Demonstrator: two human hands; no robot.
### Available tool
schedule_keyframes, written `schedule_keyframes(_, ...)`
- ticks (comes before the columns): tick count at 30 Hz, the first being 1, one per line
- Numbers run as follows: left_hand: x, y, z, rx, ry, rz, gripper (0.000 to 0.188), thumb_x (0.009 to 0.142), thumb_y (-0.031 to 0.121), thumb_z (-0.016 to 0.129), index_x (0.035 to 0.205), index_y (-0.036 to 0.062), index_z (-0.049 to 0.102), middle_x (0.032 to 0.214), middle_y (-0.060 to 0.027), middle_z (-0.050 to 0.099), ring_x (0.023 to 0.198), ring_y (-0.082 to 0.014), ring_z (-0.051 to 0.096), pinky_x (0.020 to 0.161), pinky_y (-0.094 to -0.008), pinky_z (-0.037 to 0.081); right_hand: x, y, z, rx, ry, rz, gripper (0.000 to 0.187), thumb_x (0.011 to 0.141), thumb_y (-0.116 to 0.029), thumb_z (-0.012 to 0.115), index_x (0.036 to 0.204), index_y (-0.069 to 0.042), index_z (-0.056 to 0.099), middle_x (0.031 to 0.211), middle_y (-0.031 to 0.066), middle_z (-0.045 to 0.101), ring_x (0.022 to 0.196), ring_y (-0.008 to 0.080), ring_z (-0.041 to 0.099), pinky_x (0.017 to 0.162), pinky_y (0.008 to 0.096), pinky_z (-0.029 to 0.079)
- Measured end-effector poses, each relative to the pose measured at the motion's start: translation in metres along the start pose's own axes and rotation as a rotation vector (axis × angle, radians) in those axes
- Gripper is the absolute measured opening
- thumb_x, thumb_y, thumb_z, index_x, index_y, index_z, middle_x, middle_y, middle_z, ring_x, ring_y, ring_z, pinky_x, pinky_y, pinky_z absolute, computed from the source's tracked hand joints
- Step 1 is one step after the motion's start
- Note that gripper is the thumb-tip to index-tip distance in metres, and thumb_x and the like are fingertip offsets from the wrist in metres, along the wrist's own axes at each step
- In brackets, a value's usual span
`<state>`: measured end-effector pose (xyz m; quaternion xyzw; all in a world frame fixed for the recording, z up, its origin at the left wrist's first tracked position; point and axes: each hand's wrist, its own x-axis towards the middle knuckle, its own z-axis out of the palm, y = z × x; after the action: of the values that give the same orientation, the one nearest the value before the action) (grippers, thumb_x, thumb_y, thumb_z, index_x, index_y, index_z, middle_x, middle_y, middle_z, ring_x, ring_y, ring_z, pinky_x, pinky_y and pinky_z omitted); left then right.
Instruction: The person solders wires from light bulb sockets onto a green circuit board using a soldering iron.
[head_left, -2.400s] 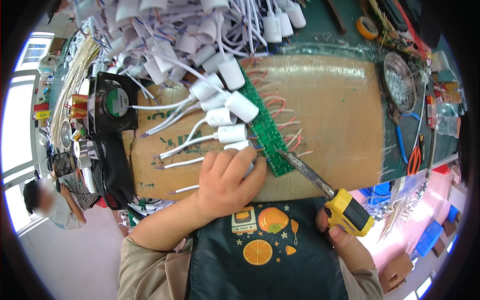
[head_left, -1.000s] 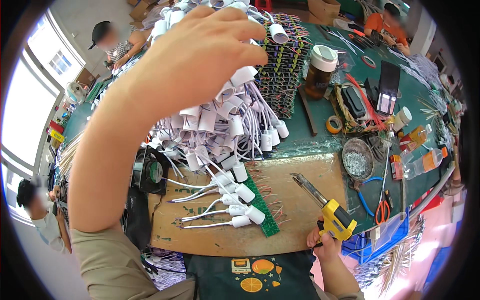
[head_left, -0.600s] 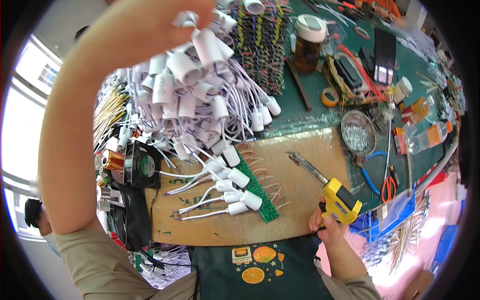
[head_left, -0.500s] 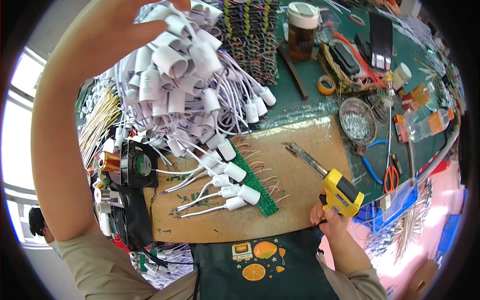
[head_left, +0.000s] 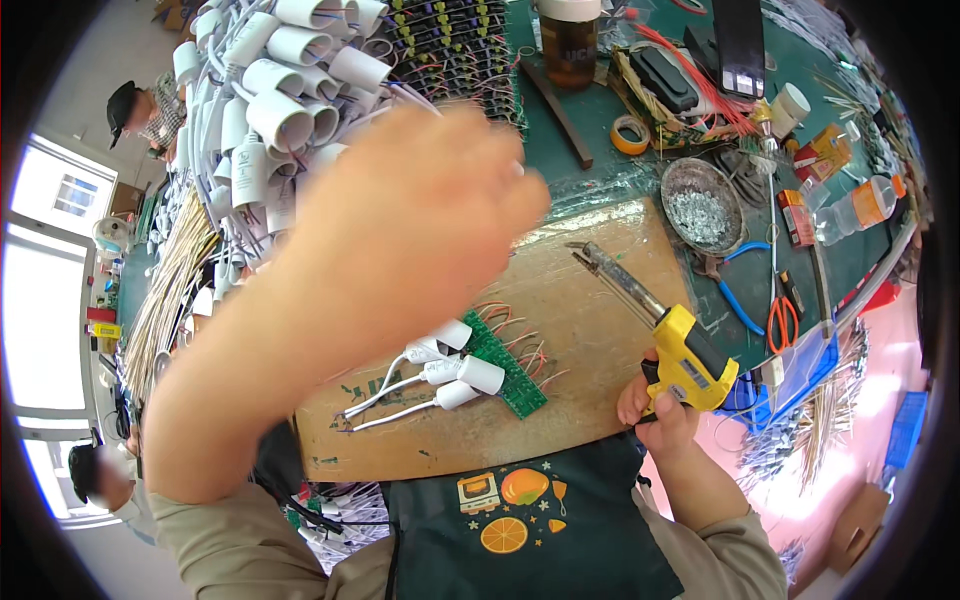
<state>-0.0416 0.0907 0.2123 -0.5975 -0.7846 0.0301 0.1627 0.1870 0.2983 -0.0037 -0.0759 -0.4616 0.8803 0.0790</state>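
My right hand [head_left: 668, 405] is closed round the grip of a yellow and black soldering gun [head_left: 690, 362], its metal tip pointing up and left over a brown board [head_left: 600, 300]. My left hand [head_left: 420, 210] is raised over the board's far left part, smeared by motion, and whatever its fingers may hold cannot be made out. Below it lies a green circuit board strip [head_left: 515, 385] with thin reddish wires along its right side. Several white cylindrical lamp holders [head_left: 480, 374] with white leads rest against the strip's left side; my left forearm hides part of that row.
A tall heap of white lamp holders [head_left: 280, 120] stands at the far left, beside stacked circuit boards [head_left: 455, 60]. On the right are a bowl of metal bits [head_left: 703, 205], blue-handled pliers [head_left: 740, 305], orange-handled scissors [head_left: 781, 325], orange tape [head_left: 629, 134], a bottle [head_left: 860, 210] and a lidded cup [head_left: 568, 45].
My left hand has come from above the heap toward me and right, over the board. My right hand still grips the soldering gun in nearly the same place. The view has shifted slightly.
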Motion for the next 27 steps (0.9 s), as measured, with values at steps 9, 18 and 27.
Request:
schedule_keyframes(9,-0.023,0.028,0.136,0.184,-0.245,-0.018,0.019,0.079,0.017,0.062,0.097,0.0111,0.064,0.09,-0.0034,0.06,0.091,-0.0204,0.058,0.079,-0.0332,0.043,0.003,0.0,0.004,0.049,0.046,-0.037,0.065,0.09,-0.039,0.07,0.138,-0.003,0.045,0.073,0.0038,0.051,0.056,0.0154,0.051,0.053,0.0319,0.045)
schedule_keyframes(18,-0.031,0.067,0.036,-0.157,-0.139,-0.091,0.034,0.08,0.007,0.065,0.113,0.0036,0.063,0.106,-0.0126,0.065,0.096,-0.0272,0.064,0.08,-0.0389,0.052,0.004,-0.004,0.003,0.044,0.063,0.002,0.068,0.089,-0.042,0.072,0.138,-0.004,0.045,0.073,0.003,0.051,0.055,0.0154,0.051,0.053,0.0314,0.044)
schedule_keyframes(27,-0.115,0.136,0.061,-0.908,-0.136,-0.497,0.038,0.08,-0.003,0.068,0.118,-0.0009,0.063,0.107,-0.0178,0.064,0.092,-0.0324,0.066,0.076,-0.0387,0.054,-0.006,-0.008,0.0,0.085,-0.003,0.104,0.073,0.087,-0.04,0.078,0.141,-0.005,0.044,0.077,0.0038,0.053,0.063,0.0158,0.05,0.058,0.0315,0.042)
